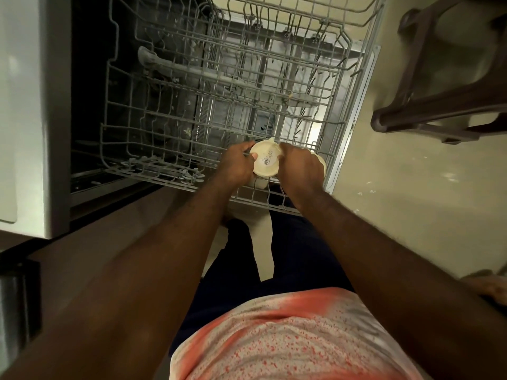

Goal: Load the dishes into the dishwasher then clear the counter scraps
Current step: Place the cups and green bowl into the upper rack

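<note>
A cream-coloured bowl [265, 159] is upside down, its base with a barcode sticker facing up, at the near right corner of the pulled-out grey wire dishwasher rack [175, 86]. My left hand [238, 163] grips its left side, thumb on the base. My right hand [301, 165] grips its right side, and a second cream piece [321, 161] shows just beyond this hand. Another pale dish [259, 182] sits partly hidden under the bowl.
The rack is otherwise bare, with the lower rack and spray arm [170, 67] visible beneath. A stainless appliance panel [30, 113] stands at left. A dark brown plastic stool [450, 78] is on the floor at right. My legs are below the rack.
</note>
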